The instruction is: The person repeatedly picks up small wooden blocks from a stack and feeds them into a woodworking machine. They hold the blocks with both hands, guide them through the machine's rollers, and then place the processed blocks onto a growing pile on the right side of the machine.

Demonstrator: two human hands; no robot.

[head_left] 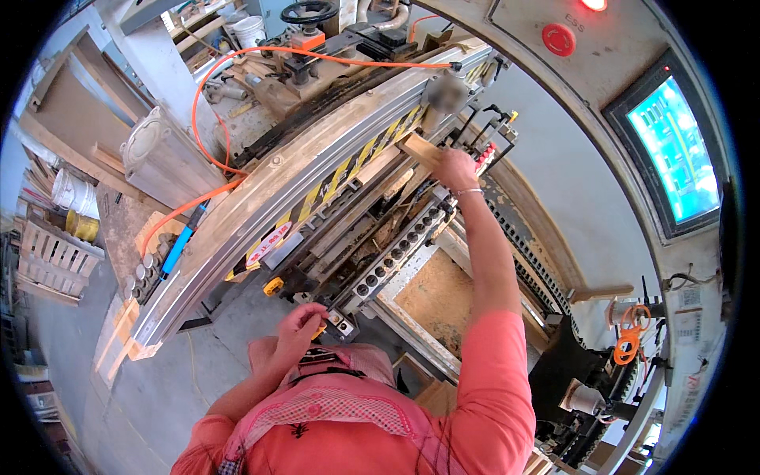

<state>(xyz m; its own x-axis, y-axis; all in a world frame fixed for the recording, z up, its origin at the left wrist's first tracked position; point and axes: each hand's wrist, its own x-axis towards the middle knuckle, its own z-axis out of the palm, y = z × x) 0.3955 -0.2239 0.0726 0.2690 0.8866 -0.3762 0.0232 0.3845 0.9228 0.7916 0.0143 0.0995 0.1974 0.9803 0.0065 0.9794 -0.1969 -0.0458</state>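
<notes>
My right arm reaches forward over the machine, and my right hand (457, 169) is closed on the near end of a wooden strip (419, 149). The strip's far end lies close to the yellow-and-black striped edge (348, 168) of the machine's long beam. Close to my body, my left hand (299, 329) has its fingers curled together beside a small yellow-orange knob (319, 329). What those fingers hold, if anything, is hidden. Between the hands runs a metal rail with a row of round black rollers (389, 264).
A wooden-topped beam (317, 131) crosses from lower left to upper right, with an orange hose (198, 103) over it. Another yellow knob (273, 286) sticks out nearby. At right are a chain track (526, 269), a lit screen (673, 146) and a red stop button (559, 39).
</notes>
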